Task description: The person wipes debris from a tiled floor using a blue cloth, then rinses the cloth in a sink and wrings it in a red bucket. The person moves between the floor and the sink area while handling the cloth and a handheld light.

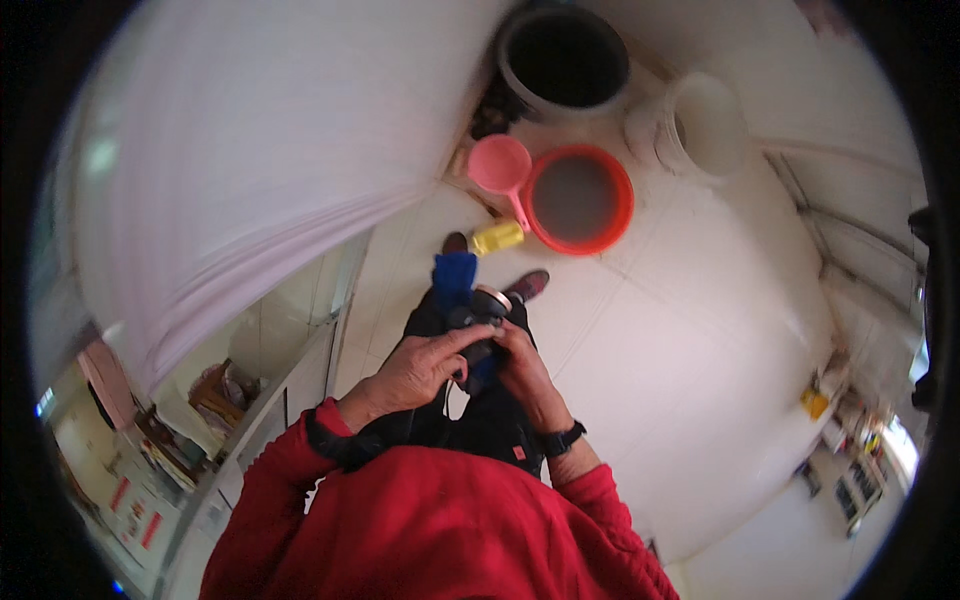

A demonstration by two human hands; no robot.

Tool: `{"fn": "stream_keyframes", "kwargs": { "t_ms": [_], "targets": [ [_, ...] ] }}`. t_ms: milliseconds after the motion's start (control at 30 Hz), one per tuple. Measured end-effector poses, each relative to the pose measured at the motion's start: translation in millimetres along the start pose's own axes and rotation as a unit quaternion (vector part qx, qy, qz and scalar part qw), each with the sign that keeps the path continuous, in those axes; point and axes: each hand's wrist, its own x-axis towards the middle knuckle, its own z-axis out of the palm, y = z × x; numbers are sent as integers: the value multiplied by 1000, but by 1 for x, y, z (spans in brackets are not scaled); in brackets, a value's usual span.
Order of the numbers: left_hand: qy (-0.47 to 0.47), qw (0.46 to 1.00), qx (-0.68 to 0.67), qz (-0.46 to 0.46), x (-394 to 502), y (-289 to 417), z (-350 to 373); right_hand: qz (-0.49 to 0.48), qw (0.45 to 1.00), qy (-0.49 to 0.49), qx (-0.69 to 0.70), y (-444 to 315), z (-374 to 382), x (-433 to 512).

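Both my hands meet in front of my body, at a dark device [480,307] with a round, copper-coloured rim. My left hand [424,367] comes from the left, its index finger stretched across the device and the other fingers curled at its side. My right hand [521,360] has its fingertips on the device's near right side. A blue cloth [454,277] hangs just beyond, touching or close to the device. What exactly the device is, I cannot tell. Past my shoes lie a yellow object [498,238], a pink plastic dipper [499,166] and a red basin [625,202] holding greyish water.
A large tub [517,82] with dark contents and a white bucket [724,135] stand beyond the basin. A pale curtain [262,187] hangs at the left, above a low white partition [247,450]. A metal-framed structure [847,217] and small items are at the right.
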Motion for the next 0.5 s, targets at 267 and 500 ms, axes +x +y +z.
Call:
{"fn": "stream_keyframes", "kwargs": {
  "t_ms": [267, 500],
  "targets": [
    [-81, 981, 114, 132, -56, 72, -35, 68, 979, -38, -187, -55, 20, -39],
    [157, 906, 62, 388, -164, 167, -95, 60, 948, 73, -304, -76, -23, -44]
  ]
}}
